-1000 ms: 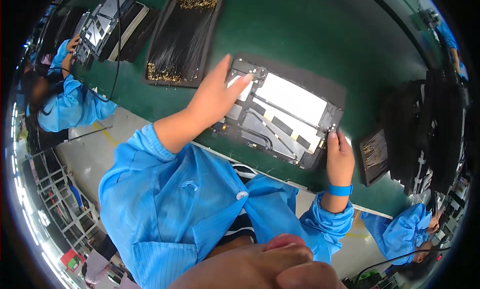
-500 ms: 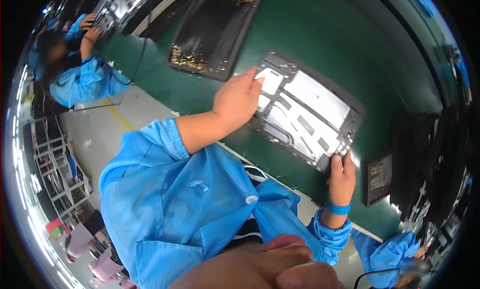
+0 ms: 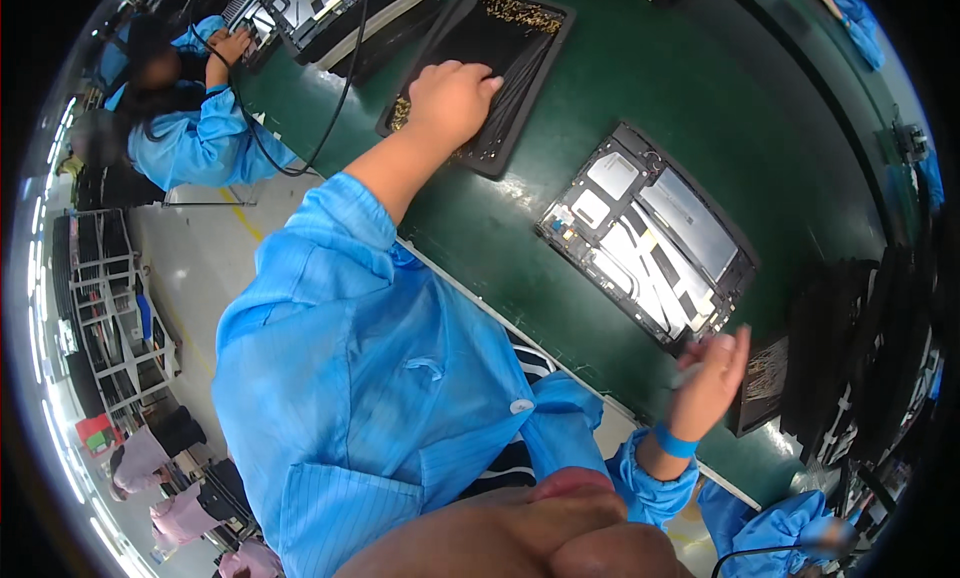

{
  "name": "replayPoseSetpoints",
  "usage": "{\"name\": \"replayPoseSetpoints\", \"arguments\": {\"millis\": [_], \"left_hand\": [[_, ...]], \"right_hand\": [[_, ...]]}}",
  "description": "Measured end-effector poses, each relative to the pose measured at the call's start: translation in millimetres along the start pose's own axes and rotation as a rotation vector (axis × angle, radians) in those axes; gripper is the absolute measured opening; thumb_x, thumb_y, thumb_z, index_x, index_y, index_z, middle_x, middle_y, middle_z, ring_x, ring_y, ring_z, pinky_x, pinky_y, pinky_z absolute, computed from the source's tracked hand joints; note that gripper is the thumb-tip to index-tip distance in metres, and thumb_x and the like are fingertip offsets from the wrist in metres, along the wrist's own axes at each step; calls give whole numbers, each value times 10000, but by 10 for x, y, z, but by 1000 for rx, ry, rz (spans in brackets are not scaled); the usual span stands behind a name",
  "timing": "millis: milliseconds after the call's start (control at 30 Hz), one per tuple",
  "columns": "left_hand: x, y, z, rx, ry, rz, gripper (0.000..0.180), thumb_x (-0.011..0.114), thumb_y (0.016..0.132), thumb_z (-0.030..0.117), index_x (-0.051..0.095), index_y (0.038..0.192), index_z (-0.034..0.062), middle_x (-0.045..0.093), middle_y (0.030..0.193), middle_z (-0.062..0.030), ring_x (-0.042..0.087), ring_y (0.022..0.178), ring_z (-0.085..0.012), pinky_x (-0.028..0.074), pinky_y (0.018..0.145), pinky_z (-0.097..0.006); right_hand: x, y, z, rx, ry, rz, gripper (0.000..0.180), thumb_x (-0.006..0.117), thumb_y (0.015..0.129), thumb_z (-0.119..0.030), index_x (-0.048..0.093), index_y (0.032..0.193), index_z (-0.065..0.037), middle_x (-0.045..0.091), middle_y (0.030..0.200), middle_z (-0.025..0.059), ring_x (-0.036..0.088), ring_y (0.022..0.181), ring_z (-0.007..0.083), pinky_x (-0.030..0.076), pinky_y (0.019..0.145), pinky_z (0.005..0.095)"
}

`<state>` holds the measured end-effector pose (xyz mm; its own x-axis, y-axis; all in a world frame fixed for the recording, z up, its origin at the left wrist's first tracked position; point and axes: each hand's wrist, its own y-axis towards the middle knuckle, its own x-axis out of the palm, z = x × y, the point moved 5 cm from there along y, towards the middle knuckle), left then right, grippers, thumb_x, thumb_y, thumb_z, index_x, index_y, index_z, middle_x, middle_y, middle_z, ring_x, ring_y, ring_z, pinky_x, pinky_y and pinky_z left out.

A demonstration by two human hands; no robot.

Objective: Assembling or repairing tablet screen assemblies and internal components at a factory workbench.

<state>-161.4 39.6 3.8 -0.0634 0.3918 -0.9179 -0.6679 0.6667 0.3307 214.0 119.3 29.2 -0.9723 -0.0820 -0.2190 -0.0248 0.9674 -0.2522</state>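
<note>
From the head view, I see the left hand (image 3: 452, 103) toward the upper middle, over the black tray (image 3: 492, 164) of thin dark cables (image 3: 490, 48), fingers curled; whether they grip any cable I can't tell. The right hand (image 3: 707, 383), lower right, is loose, fingers extended, near the opened flat device (image 3: 648, 240) lying right of centre on the green table (image 3: 480, 248).
</note>
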Motion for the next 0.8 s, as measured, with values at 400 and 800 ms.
{"name": "replayPoseSetpoints", "arguments": {"millis": [400,800], "left_hand": [[-672,-56,431,213,-363,-12,169,532,756,165,583,760,5,565,729,-143,538,718,-300,421,653,-352],[-872,-617,1096,799,-550,-89,222,623,616,18,541,822,26,551,757,-100,528,679,-269,428,604,-333]], "right_hand": [[818,-180,-32,211,63,-657,366,508,809,-277,497,1037,9,553,754,70,469,552,86,394,519,200],[948,17,-380,214,-26,-806,403,471,815,-315,498,1021,31,554,906,109,479,614,124,395,489,214]]}}
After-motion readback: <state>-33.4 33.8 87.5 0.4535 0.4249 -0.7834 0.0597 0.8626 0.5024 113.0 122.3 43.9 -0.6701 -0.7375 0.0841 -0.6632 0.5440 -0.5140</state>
